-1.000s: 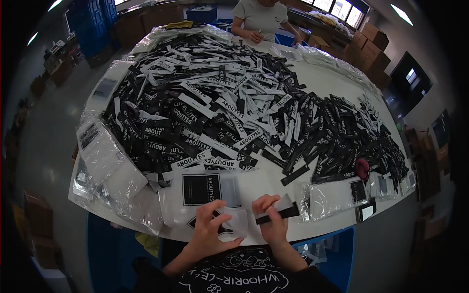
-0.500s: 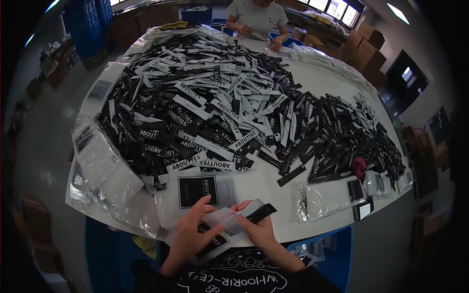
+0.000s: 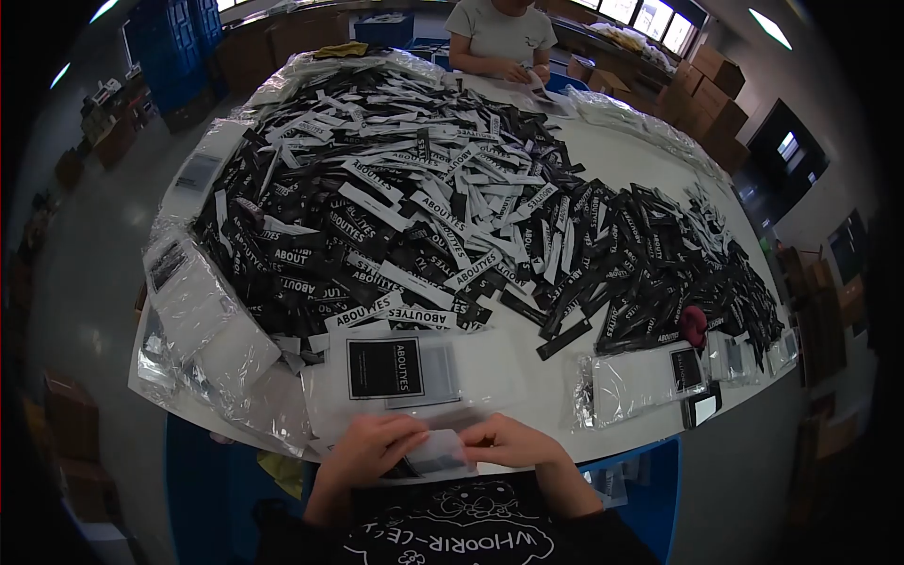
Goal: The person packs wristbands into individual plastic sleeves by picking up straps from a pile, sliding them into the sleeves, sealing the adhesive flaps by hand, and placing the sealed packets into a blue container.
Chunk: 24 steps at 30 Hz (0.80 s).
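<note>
At the table's near edge, my left hand [image 3: 375, 450] has its fingers closed on the left side of a translucent plastic bag [image 3: 439, 452]. My right hand [image 3: 508, 441] pinches the same bag at its right side. Part of a dark panel shows through the bag beside my left fingers. Just beyond my hands lies a stack of frosted bags [image 3: 480, 372] with a black label printed ABOUTYES. Whether a strip sits inside the held bag, I cannot tell.
A large heap of black and white ABOUTYES strips [image 3: 443, 202] covers much of the white table [image 3: 626, 151]. Wrapped bag bundles lie left [image 3: 212, 315] and right [image 3: 640, 384]. Blue bins [image 3: 664, 490] stand under the near edge. A person [image 3: 499, 42] works across the table.
Both hands have drawn down toward my body and the bag is now gripped between them. The black and white strips seen in my right hand no longer show. The other person's hands have shifted.
</note>
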Each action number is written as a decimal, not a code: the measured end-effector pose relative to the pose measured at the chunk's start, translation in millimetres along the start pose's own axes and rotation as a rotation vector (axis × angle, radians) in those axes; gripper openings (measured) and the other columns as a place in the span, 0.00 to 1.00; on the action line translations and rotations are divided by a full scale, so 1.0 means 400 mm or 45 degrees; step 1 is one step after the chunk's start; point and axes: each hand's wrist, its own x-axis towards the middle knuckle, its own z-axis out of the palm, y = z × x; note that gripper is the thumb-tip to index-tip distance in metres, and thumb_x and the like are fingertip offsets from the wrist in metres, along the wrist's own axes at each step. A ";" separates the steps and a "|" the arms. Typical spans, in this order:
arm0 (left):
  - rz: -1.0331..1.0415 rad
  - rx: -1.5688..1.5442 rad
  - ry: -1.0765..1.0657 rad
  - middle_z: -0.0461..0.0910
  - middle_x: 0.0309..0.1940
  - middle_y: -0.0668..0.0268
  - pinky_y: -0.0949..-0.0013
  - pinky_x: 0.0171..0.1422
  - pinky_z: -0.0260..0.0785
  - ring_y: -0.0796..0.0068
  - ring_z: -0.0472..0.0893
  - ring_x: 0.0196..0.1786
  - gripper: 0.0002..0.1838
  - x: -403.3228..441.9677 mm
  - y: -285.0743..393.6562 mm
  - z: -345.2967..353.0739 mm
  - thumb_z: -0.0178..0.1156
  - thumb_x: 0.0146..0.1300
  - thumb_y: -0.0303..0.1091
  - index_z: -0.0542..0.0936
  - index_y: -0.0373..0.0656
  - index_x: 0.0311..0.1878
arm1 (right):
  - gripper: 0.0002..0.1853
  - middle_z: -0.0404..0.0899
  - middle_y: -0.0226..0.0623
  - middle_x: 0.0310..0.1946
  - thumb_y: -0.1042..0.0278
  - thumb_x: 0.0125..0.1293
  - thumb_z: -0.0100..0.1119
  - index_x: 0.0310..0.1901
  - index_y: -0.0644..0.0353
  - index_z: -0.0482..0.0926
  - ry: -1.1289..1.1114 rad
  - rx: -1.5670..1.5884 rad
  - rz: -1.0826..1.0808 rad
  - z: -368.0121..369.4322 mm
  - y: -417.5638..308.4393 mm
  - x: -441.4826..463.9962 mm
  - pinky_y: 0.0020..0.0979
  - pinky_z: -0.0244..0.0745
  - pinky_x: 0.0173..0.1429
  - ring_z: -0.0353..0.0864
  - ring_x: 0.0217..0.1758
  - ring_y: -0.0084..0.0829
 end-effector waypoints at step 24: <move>0.034 -0.308 0.241 0.77 0.24 0.61 0.72 0.29 0.66 0.70 0.76 0.25 0.06 0.019 0.040 0.053 0.63 0.54 0.28 0.80 0.36 0.33 | 0.05 0.78 0.35 0.27 0.77 0.55 0.63 0.31 0.71 0.79 0.499 -0.024 -0.439 0.009 -0.057 -0.019 0.19 0.67 0.28 0.75 0.26 0.21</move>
